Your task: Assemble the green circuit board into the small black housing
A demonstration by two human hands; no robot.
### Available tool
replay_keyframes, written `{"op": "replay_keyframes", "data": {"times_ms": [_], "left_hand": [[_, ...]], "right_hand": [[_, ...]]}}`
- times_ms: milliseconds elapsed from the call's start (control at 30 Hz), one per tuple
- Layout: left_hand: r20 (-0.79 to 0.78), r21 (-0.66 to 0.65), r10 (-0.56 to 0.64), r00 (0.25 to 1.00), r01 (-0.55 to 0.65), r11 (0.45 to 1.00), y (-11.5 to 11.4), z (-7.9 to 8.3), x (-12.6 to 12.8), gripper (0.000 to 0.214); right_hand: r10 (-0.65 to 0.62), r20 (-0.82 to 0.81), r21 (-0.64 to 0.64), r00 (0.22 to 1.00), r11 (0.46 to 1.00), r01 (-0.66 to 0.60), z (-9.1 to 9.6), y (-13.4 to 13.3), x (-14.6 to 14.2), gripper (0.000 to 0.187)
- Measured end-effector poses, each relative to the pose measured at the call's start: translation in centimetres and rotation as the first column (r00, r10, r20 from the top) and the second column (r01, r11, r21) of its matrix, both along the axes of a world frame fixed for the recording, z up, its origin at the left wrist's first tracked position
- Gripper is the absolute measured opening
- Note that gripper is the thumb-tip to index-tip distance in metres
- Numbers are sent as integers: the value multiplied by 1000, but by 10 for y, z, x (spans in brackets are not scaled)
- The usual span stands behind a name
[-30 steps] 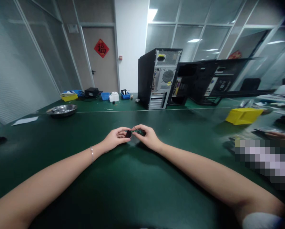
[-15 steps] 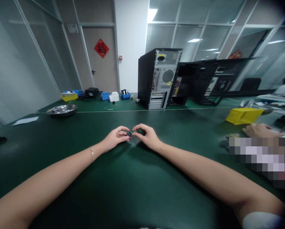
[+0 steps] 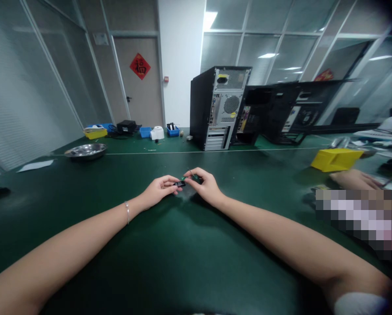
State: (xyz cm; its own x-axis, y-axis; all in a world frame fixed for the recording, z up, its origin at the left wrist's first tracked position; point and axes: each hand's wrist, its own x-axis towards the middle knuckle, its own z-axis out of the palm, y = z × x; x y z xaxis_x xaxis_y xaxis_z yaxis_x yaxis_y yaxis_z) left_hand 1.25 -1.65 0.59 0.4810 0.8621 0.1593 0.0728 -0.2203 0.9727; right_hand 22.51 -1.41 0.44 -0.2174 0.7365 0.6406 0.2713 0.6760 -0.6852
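Over the middle of the green table point(image 3: 183, 253), my two hands meet at small parts. My left hand point(image 3: 158, 189) pinches a small black casing point(image 3: 179, 184) between thumb and fingers. Pinched in my right hand point(image 3: 205, 187) is a small green circuit board point(image 3: 184, 178), touching or just behind the casing's upper edge. A thin wire-like strand sticks up by the right fingertips. Fingers cover much of both parts, so I cannot tell whether they are joined.
Computer towers point(image 3: 220, 109) stand at the back. A metal bowl point(image 3: 87, 151) and white paper point(image 3: 35, 166) lie on the left. Small blue bins point(image 3: 145, 132) sit along the back. At the right are a yellow box point(image 3: 336, 159) and another person's hand point(image 3: 355, 178).
The black casing now shows more clearly in my left fingers, and the green board sits a little higher apart from it. My right hand has shifted slightly up. The other person's hand moved left.
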Motion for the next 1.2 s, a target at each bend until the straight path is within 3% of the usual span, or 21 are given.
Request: {"op": "replay_keyframes", "data": {"times_ms": [600, 1200], "left_hand": [[-66, 61, 11, 998, -7, 998, -3, 3, 1, 30], [-80, 181, 95, 992, -79, 980, -7, 4, 3, 25]], "right_hand": [[137, 82, 19, 987, 990, -139, -3, 0, -3, 13], [123, 104, -99, 987, 989, -112, -7, 2, -4, 22]]}}
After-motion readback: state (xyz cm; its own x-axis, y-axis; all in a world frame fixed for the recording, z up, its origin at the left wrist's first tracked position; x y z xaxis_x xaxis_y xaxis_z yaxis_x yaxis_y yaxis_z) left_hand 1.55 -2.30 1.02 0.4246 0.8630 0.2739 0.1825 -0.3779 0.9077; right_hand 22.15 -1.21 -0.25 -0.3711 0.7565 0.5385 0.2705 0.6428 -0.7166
